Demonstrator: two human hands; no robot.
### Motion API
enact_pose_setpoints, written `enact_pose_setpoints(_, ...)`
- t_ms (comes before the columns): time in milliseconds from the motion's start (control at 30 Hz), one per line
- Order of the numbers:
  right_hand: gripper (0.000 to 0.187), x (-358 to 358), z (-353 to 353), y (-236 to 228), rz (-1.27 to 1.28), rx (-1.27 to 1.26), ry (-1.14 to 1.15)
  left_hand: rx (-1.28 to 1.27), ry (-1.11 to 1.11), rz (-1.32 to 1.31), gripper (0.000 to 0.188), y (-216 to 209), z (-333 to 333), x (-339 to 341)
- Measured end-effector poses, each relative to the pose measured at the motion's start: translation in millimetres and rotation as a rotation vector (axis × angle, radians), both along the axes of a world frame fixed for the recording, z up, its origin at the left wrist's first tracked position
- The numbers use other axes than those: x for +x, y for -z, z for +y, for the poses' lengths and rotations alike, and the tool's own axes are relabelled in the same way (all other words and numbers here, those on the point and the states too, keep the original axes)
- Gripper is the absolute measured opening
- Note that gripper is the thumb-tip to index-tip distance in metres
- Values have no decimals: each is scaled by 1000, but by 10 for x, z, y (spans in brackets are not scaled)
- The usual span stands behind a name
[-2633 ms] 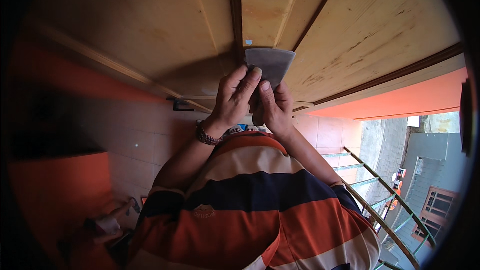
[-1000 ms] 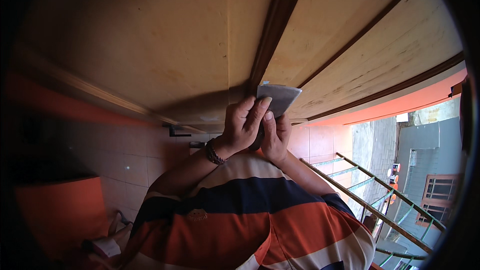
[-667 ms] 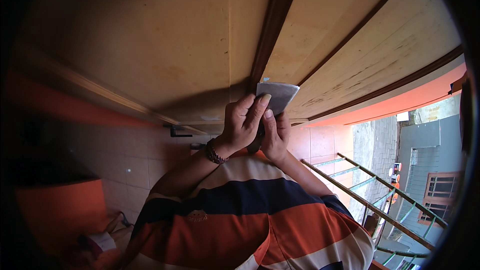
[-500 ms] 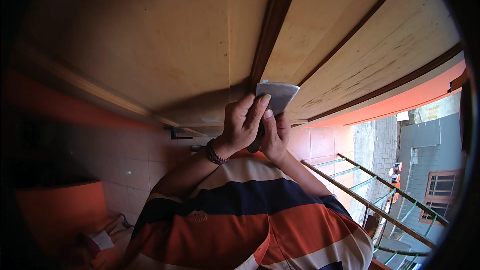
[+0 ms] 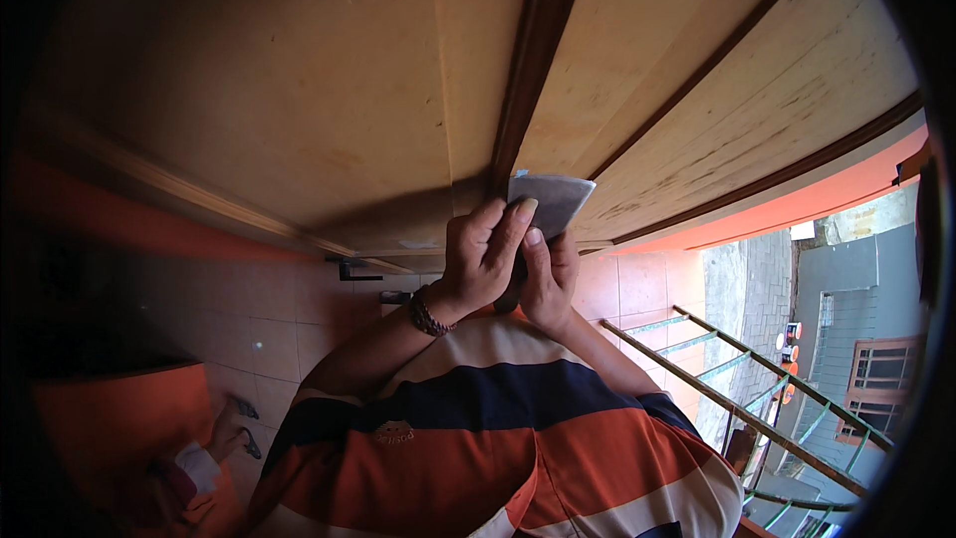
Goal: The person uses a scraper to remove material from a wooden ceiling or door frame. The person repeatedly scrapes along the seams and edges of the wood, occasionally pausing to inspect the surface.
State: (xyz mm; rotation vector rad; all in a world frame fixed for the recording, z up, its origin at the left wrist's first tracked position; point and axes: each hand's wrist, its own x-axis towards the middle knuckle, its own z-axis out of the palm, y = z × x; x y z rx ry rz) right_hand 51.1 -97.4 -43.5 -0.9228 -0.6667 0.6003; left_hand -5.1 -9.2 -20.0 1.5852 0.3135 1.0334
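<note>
Both my hands are raised close together in front of my chest, near a bare wooden panelled surface (image 5: 368, 70). Between them is a flat grey sheet (image 5: 560, 201) with a slightly curved upper edge and a pale blue fleck at one corner; its exact kind cannot be made out. My left hand (image 5: 485, 249), with a dark bracelet on its wrist, pinches the sheet's lower left part. On the lower edge, the thumb of my right hand (image 5: 546, 279) presses while its other fingers are mostly hidden behind. A dark strip (image 5: 538, 50) runs along the panels above the hands.
A ladder (image 5: 749, 416) with green rungs leans at the right, beside an opening to a paved outdoor area. Pink tiled floor (image 5: 274, 347) lies at the left. Another person's sandalled feet (image 5: 244, 423) show at lower left, next to an orange block (image 5: 129, 428).
Both hands and the grey sheet have shifted slightly downward in the picture. At lower left, the other person's feet have moved and show more fully.
</note>
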Motion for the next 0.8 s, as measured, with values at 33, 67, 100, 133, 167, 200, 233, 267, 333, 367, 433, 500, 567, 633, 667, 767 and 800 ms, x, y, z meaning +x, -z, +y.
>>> enact_pose_setpoints(33,25,-2,-5,-3,-4,-2,1,-1,2,-4,31,2,-7,-5)
enact_pose_setpoints(67,25,-7,-11,-4,-8,-3,2,-1,4,-7,31,5,-10,-6)
enact_pose_setpoints(100,25,-13,-13,2,-10,-5,3,-3,9,-4,31,16,-9,-11)
enact_pose_setpoints(133,25,-10,-10,17,-26,-15,14,-5,14,-1,31,32,-6,-14)
enact_pose_setpoints(167,25,-5,-7,41,-42,-24,26,-6,19,1,31,42,-4,-17)
enact_pose_setpoints(200,25,2,-6,55,-59,-35,38,-14,13,-2,31,32,-9,-12)
enact_pose_setpoints(233,25,3,-8,51,-49,-22,26,-21,6,-5,32,9,-19,-4)
enact_pose_setpoints(267,25,1,-13,38,-38,-10,14,-28,0,-8,32,-6,-25,1)
enact_pose_setpoints(333,25,4,-11,20,-39,-10,12,-31,-6,0,32,-14,-26,2)
enact_pose_setpoints(367,25,9,-7,15,-52,-23,24,-33,-9,4,32,-18,-25,2)
enact_pose_setpoints(433,24,13,8,-13,-56,-33,34,-18,-9,7,32,-29,-7,-3)
enact_pose_setpoints(500,23,11,17,-55,-37,-28,26,-14,-10,5,32,-26,10,1)
enact_pose_setpoints(567,22,23,24,-54,-42,-29,20,-19,-10,-2,32,-5,26,12)
enact_pose_setpoints(633,22,37,13,-58,-48,-38,17,-9,-20,5,32,-47,10,15)
enact_pose_setpoints(667,22,38,4,-82,-50,-47,19,-4,-25,8,32,-60,2,16)
enact_pose_setpoints(767,22,37,14,-92,-42,-38,21,-30,-13,-1,31,-4,12,20)
enact_pose_setpoints(800,22,37,24,-87,-37,-30,22,-29,-16,1,30,-13,11,23)
